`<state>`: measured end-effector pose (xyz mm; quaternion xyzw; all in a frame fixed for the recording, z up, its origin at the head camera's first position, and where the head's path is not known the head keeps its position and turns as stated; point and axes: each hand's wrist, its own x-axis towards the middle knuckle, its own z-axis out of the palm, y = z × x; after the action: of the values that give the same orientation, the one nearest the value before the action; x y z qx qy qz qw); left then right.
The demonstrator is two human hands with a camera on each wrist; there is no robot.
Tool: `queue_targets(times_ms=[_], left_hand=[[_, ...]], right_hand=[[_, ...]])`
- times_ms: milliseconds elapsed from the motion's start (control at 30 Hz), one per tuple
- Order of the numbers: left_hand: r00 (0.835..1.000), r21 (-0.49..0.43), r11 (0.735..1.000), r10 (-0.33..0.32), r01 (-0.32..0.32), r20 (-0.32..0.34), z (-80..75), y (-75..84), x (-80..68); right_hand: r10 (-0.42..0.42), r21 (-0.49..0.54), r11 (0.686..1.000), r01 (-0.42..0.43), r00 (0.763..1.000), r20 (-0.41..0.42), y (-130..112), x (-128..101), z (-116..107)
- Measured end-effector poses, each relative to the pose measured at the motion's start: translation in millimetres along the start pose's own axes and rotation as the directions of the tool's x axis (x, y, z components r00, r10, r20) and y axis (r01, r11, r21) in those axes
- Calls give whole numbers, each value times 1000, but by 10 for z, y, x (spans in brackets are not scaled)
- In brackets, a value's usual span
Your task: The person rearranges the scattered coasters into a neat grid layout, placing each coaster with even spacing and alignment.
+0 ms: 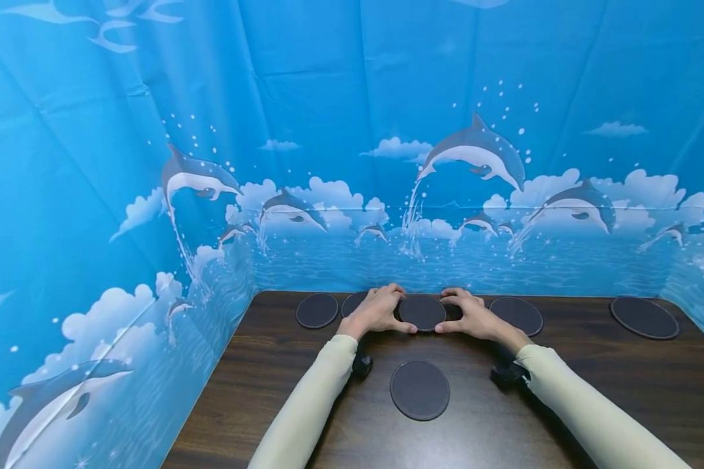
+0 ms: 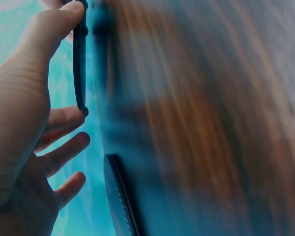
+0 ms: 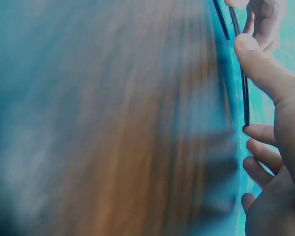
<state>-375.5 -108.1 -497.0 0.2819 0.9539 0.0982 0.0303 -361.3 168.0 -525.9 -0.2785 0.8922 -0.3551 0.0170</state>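
Both hands pinch one dark round coaster (image 1: 422, 312) from opposite sides near the far table edge. In the head view my left hand (image 1: 377, 310) is at its left rim, and my right hand (image 1: 472, 317) at its right rim. The left wrist view catches the held coaster (image 2: 79, 59) edge-on, between thumb and index finger, with the other left fingers spread. From the right wrist, the same thin coaster (image 3: 245, 98) shows raised off the table between right thumb and index finger. Another coaster (image 1: 354, 303) is partly hidden behind the left hand.
Coasters lie on the dark wood table (image 1: 270, 378): one at far left (image 1: 317, 311), one beside the right hand (image 1: 517, 315), one at far right (image 1: 644, 318), one nearer between the forearms (image 1: 420, 390). A blue dolphin-print curtain (image 1: 328, 130) rises behind the table.
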Motion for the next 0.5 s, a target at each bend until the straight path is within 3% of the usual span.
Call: queue_targets(times_ms=[500], left_hand=[[998,-29,998,59,-60,-29,-3,268,38]], right_hand=[[17,62,998,-12,998,-67,29,-350,-185]])
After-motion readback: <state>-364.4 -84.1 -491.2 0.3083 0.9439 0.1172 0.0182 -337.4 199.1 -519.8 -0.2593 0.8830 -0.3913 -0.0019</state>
